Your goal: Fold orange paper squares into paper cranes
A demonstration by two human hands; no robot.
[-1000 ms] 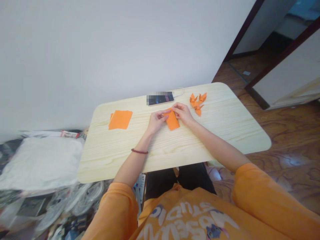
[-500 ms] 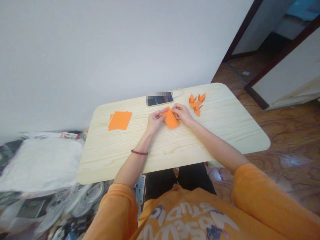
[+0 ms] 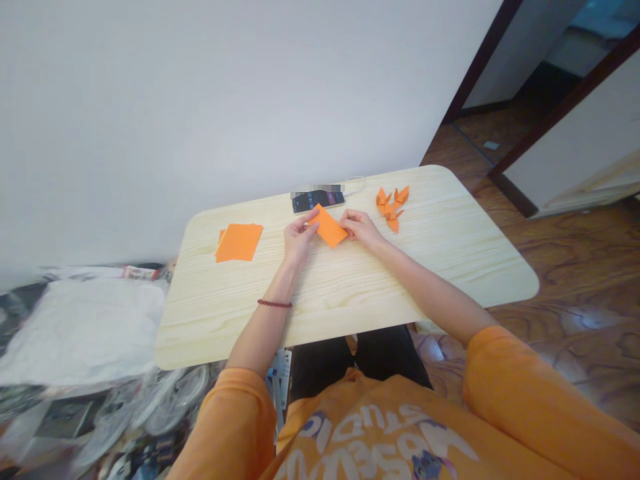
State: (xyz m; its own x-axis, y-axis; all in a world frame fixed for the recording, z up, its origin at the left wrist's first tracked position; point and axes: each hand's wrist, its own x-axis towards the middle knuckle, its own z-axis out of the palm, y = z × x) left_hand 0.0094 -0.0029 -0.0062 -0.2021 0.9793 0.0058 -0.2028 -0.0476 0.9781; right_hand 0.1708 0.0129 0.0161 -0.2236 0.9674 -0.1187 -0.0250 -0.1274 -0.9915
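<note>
A folded orange paper rectangle [image 3: 329, 227] is held between both hands just above the light wooden table [image 3: 450, 253]. My left hand [image 3: 297, 240] pinches its left corner with fingers closed. My right hand [image 3: 361, 229] pinches its right corner. The paper lies tilted, its far end near a phone [image 3: 318, 199]. A stack of flat orange sheets [image 3: 239, 242] lies to the left of my left hand. Several folded orange paper figures [image 3: 393, 203] sit to the right of my right hand.
A white cable [image 3: 356, 185] runs from the phone at the table's back edge by the white wall. Plastic-wrapped bundles [image 3: 80, 327] and clutter lie on the floor to the left. A doorway [image 3: 525, 93] and wooden floor are to the right.
The folded paper has been turned counter-clockwise and shifted slightly left and away, toward the phone. Both hands moved with it and kept their hold.
</note>
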